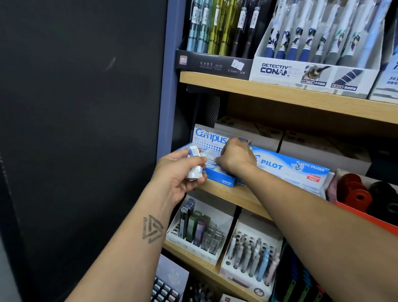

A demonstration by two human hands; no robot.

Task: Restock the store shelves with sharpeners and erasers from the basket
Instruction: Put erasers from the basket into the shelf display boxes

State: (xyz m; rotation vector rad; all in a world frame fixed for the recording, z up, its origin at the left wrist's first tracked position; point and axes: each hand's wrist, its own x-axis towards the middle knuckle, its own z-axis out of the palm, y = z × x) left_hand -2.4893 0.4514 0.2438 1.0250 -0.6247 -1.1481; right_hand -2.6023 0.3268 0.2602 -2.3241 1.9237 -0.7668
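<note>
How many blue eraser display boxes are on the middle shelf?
2: the Campus box at the shelf's left end, where the right hand reaches in, and the Pilot box just right of it. Others may be hidden behind.

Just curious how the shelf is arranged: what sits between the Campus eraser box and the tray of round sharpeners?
In the head view, the blue Pilot plastic eraser box sits between the Campus box and the sharpener tray, partly crossed by the right forearm.

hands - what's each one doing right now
Left hand: holds white-and-blue erasers.
Right hand: reaching into the Campus eraser box, fingers hidden, grip cannot be told.
</note>
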